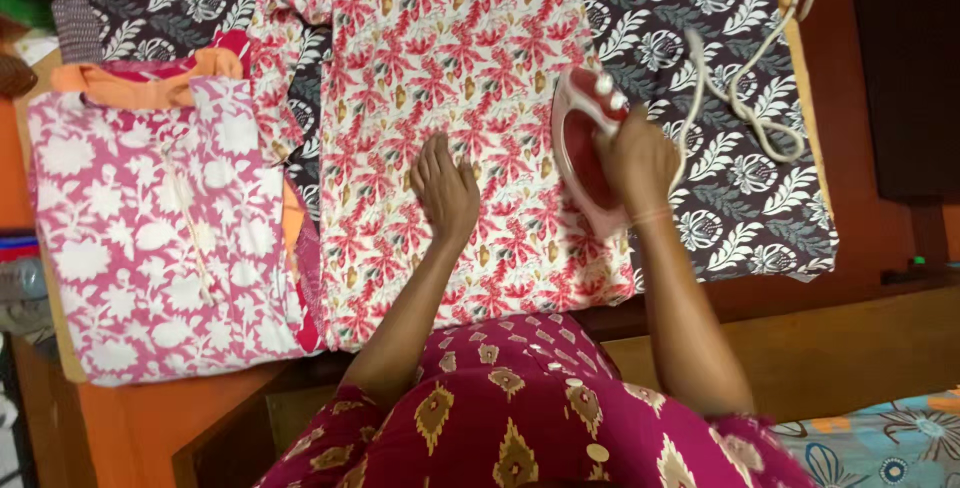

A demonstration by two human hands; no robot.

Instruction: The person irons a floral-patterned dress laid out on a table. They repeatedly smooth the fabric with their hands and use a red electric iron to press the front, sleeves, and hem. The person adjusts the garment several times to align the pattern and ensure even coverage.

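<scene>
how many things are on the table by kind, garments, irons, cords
Garments: 2, a red and white floral garment spread flat under the left hand, and a folded pink and white floral garment
Irons: 1, a red and white iron gripped by the right hand
Cords: 1, a white cord
Total: 4

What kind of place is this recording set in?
Probably a home ironing spot: an iron in the right hand over a floral garment, folded clothes beside it.

Red-and-white iron (585, 148) flat on spread red floral garment (450, 98)
</scene>
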